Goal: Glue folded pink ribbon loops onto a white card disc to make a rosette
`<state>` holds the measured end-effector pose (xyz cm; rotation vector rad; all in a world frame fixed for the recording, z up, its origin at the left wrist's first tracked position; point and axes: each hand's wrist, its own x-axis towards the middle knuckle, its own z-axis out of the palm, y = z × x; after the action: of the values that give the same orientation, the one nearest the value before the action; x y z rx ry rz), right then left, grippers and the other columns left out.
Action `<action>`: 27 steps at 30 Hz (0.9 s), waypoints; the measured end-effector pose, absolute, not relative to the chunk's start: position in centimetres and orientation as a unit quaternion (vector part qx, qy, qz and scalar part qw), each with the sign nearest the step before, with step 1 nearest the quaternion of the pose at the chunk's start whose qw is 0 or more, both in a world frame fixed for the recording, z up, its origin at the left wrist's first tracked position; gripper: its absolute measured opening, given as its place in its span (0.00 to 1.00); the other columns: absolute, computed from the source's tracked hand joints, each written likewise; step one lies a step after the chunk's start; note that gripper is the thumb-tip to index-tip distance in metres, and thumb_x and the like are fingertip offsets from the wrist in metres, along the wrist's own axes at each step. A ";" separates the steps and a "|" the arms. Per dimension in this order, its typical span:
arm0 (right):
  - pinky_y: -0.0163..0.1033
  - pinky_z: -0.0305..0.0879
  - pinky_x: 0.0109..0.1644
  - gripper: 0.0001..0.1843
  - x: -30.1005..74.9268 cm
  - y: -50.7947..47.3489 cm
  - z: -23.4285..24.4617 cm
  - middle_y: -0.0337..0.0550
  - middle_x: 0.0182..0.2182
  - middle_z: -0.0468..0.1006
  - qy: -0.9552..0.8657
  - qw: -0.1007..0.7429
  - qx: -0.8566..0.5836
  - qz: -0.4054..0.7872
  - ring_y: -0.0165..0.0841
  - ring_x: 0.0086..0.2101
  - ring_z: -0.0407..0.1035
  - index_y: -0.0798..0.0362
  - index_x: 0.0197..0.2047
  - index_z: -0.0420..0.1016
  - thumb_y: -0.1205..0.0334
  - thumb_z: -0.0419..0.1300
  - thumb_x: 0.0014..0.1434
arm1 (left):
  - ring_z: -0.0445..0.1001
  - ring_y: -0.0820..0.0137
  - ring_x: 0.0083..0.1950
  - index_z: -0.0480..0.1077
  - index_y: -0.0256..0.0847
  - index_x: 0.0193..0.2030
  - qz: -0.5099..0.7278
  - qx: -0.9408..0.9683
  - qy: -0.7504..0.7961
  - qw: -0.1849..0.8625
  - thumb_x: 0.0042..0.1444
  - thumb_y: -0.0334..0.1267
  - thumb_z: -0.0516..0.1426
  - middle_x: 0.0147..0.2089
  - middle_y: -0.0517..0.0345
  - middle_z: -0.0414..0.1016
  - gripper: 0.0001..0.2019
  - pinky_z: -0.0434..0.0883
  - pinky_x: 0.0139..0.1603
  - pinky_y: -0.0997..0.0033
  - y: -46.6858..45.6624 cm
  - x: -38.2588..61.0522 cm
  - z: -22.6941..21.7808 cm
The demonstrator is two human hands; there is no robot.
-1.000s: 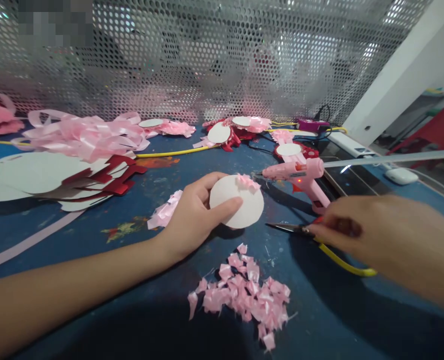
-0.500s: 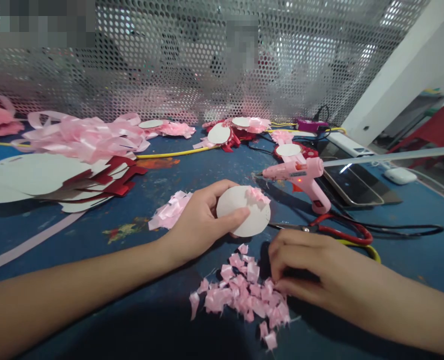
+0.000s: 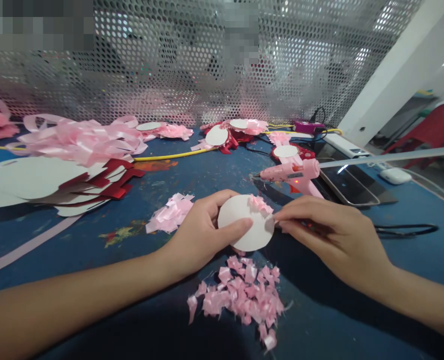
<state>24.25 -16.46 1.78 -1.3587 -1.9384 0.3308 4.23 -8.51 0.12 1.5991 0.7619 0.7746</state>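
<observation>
My left hand [image 3: 210, 225] is closed on a white paper disc [image 3: 240, 225], thumb across its face and fingers behind it. A cluster of pink ribbon bits [image 3: 260, 204] sits along the disc's upper right edge. At the disc's right edge, my right hand [image 3: 330, 235] pinches a small ribbon piece [image 3: 276, 219], mostly covered by the fingertips. Below the disc lies a loose pile of cut pink ribbon pieces [image 3: 244, 292]. A pink glue gun [image 3: 291, 172] with a long glue stick rests just beyond my right hand, its handle partly hidden.
Pink ribbon loops [image 3: 83, 137] and stacked white and red cutouts [image 3: 30, 182] lie at left. Another ribbon pile [image 3: 171, 212] is beside my left hand. Finished-looking rosettes [image 3: 217, 136] line the back before a perforated metal screen [image 3: 162, 65]. A phone [image 3: 349, 182] lies at right.
My right hand has risen from the cut ribbon pile to the disc's right edge, now covering the scissors and part of the glue gun's handle. My left hand keeps its hold on the disc.
</observation>
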 end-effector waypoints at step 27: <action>0.29 0.57 0.23 0.04 24.0 -16.5 3.0 0.30 0.20 0.69 -0.739 0.246 -0.549 0.304 0.22 0.20 0.61 0.50 0.28 0.71 0.66 0.61 0.54 | 0.69 0.78 0.28 0.71 0.38 0.37 0.330 0.675 0.333 0.570 0.50 0.36 0.63 0.30 0.65 0.72 0.08 0.68 0.26 0.85 -8.1 4.3 0.2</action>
<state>23.96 -16.54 3.02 -1.4971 -2.0157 0.8300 4.30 -8.06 0.25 1.5846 0.7810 0.7751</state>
